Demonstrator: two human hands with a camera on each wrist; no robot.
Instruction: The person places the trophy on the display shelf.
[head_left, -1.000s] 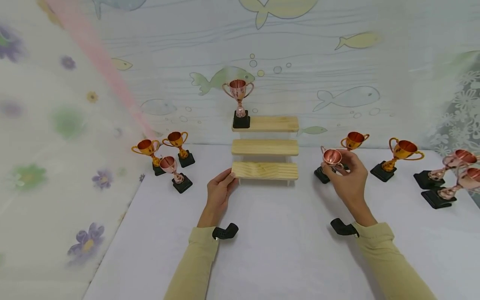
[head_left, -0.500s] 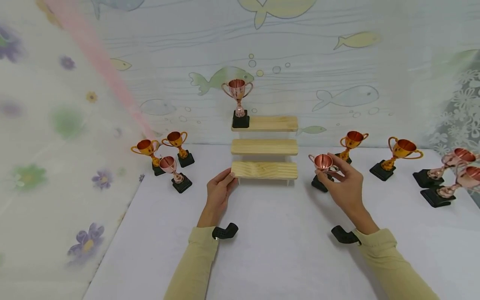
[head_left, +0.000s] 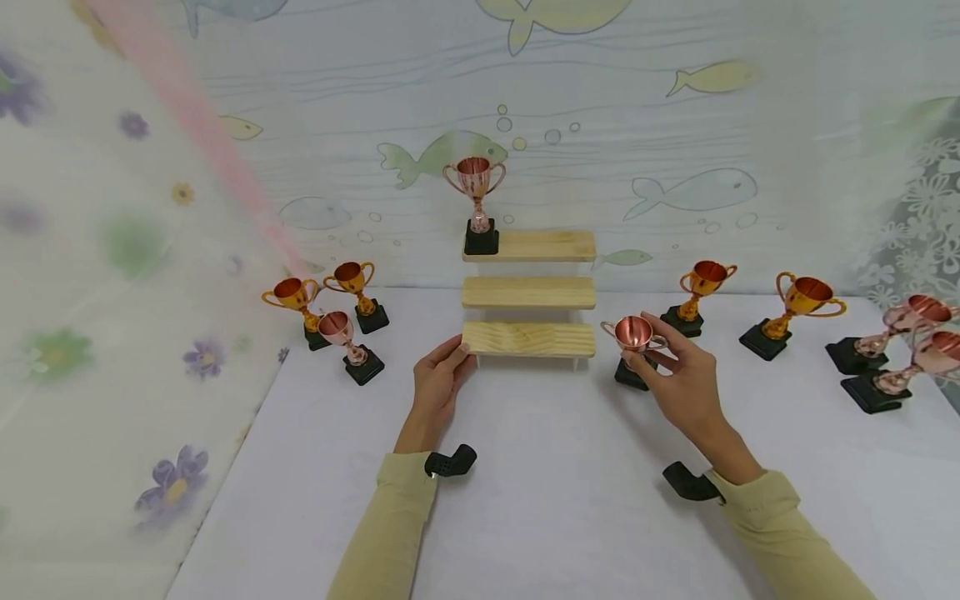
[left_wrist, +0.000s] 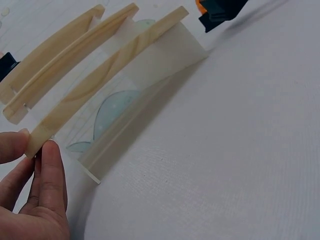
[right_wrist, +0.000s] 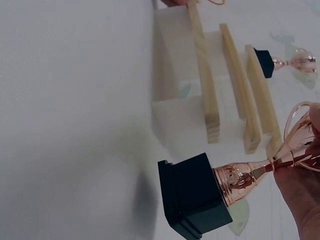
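My left hand (head_left: 438, 379) pinches the left end of the lowest wooden step of a three-step display stand (head_left: 528, 340); in the left wrist view the thumb lies over the board and the fingers under it. To the right of the stand, my right hand (head_left: 682, 379) holds a rose-gold trophy cup (head_left: 633, 332) by its bowl, thumb and fingers round it. The cup's black square base (right_wrist: 192, 195) hangs over the table in the right wrist view, with a shadow below. Another rose-gold trophy (head_left: 476, 196) stands on the left end of the top step.
On the left stand two gold trophies (head_left: 354, 287) and a rose-gold one (head_left: 351, 346). Two more gold trophies (head_left: 795, 312) are at the right, behind and beside my right hand. Farther right, two rose-gold trophies (head_left: 892, 379) overlap. A fish-patterned curtain (head_left: 690, 192) hangs behind.
My right hand has moved left toward the stand with the rose-gold trophy, uncovering the gold trophy behind it. My left hand keeps its place on the step.
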